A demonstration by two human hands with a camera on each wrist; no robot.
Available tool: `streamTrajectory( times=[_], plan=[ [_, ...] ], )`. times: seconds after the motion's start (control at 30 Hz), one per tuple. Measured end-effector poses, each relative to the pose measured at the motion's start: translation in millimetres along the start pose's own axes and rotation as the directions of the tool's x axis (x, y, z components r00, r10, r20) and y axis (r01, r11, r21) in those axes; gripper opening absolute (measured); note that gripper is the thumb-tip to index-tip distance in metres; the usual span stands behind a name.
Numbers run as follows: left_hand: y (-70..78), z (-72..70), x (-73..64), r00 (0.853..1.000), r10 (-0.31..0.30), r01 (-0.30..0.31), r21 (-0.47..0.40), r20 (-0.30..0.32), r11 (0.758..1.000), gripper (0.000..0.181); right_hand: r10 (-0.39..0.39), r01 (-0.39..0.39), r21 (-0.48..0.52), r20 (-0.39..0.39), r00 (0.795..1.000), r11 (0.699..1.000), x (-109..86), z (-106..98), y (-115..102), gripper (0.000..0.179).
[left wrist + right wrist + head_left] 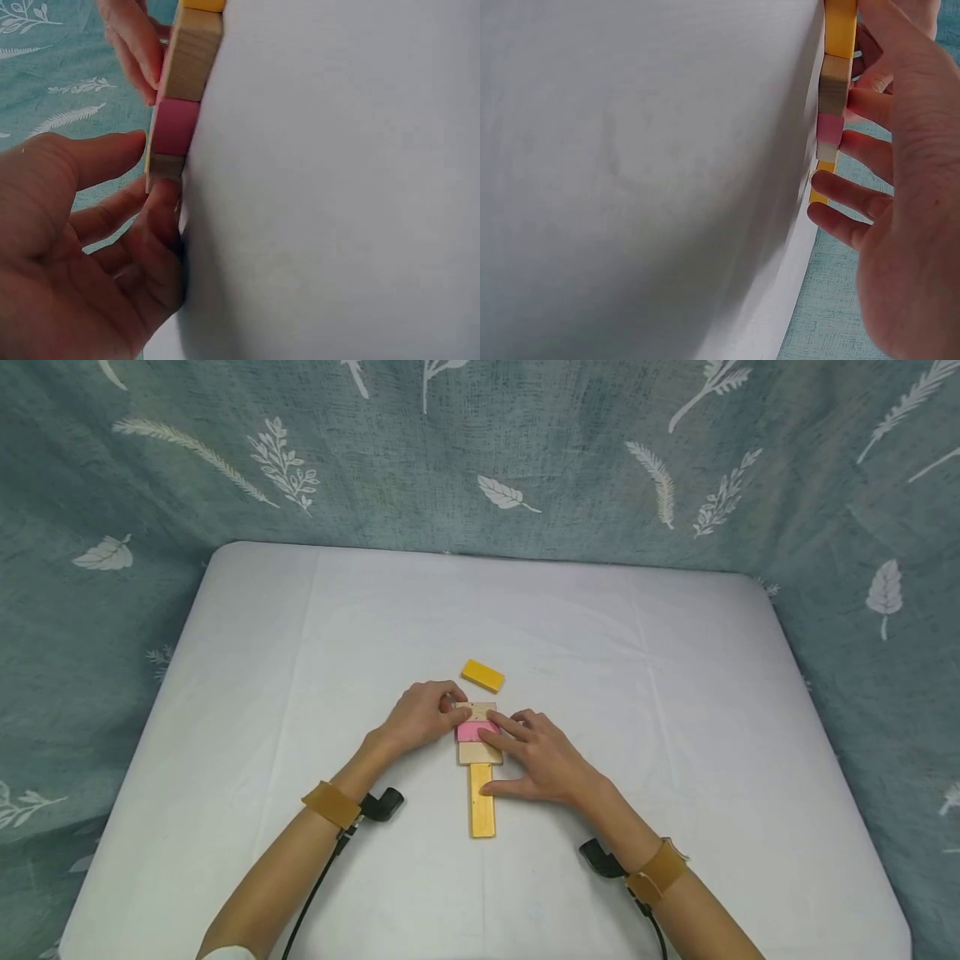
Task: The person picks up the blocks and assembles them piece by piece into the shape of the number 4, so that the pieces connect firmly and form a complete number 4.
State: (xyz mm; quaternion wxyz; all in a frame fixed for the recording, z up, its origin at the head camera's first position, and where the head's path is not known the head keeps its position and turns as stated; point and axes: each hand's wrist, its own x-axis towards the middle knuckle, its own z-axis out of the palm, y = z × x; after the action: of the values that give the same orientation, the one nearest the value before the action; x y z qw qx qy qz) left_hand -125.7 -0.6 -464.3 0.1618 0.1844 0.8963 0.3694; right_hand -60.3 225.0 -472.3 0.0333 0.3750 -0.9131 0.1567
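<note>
A column of wooden blocks lies in the middle of the white table. At its far end is a narrow plain wooden block [482,706], followed by a pink block [467,732], a second plain block [478,752] and a long yellow block [482,818] pointing toward me. My left hand [422,717] pinches the far plain block's left end between thumb and fingers. Spread over the column from the right, my right hand [551,762] touches the far plain and pink blocks with extended fingertips, its thumb over the long yellow block. In the right wrist view, its fingers [847,193] are fairly straight.
A loose yellow block [483,677] lies at a slant just beyond the column. White cloth covers the table [637,652], and a blue-green leaf-patterned curtain [555,460] surrounds its back and sides. Each wrist wears a brown strap with a black camera [382,804] and cable.
</note>
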Motion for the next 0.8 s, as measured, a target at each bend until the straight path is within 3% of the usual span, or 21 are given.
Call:
streamTrajectory(
  times=[0.1,0.27,0.4,0.57,0.8],
  plan=[
    [2.0,-3.6,3.9,1.000,-0.007,0.007,0.005,-0.009,1.000,0.021,0.007,-0.007,0.007,0.006,1.000,1.000,-0.4,-0.3,-0.1,0.078],
    [2.1,-7.3,16.7,0.997,-0.014,0.014,-0.002,-0.082,1.000,0.021,0.008,-0.008,0.003,0.004,1.000,1.000,-0.5,-0.3,0.3,0.078],
    [1.8,-9.4,29.4,0.994,-0.035,0.036,0.008,-0.104,0.999,0.030,0.014,-0.014,0.000,0.012,1.000,1.000,-0.7,-1.0,0.4,0.078],
    [-0.1,-13.0,43.2,0.994,-0.057,0.060,0.024,-0.094,0.998,0.037,-0.002,0.002,-0.008,0.012,1.000,1.000,-0.9,-1.9,0.8,0.079],
    [-2.6,-16.5,55.8,1.000,0.010,-0.009,0.036,-0.024,0.999,0.037,-0.008,0.008,-0.006,0.009,1.000,1.000,-1.2,-1.9,0.8,0.078]
  ],
)
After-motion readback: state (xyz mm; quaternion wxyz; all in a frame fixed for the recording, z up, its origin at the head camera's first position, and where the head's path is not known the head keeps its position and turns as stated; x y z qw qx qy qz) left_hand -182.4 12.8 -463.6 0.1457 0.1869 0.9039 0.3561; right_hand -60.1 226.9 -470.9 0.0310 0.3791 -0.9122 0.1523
